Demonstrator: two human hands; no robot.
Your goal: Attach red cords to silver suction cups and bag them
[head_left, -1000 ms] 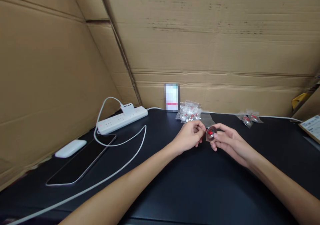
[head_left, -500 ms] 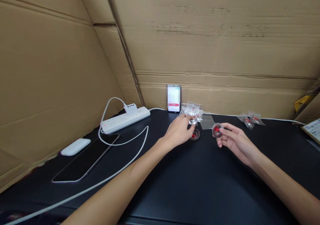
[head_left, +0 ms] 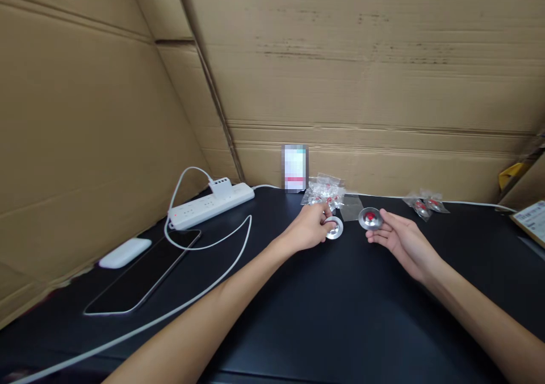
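My left hand (head_left: 307, 229) is closed in a pinch on a small round silver disc (head_left: 334, 228) just above the black table (head_left: 323, 316). My right hand (head_left: 398, 239) holds a second silver disc with a red centre (head_left: 369, 218) at its fingertips, a little to the right of the first. The two discs are apart. Just behind my left hand lies a heap of small clear bags with red and silver parts (head_left: 323, 191), and an empty clear bag (head_left: 351, 207) lies flat between the hands.
A phone (head_left: 294, 168) stands against the cardboard wall. At left are a white power strip (head_left: 210, 203) with cable, a dark tablet (head_left: 142, 273) and a white case (head_left: 124, 253). Two more bagged parts (head_left: 424, 204) lie at right, near a box corner (head_left: 530, 219).
My hands, first together on one piece, have drawn apart. The left hand went to the heap of bags and now holds a silver disc; the right turned its disc face up.
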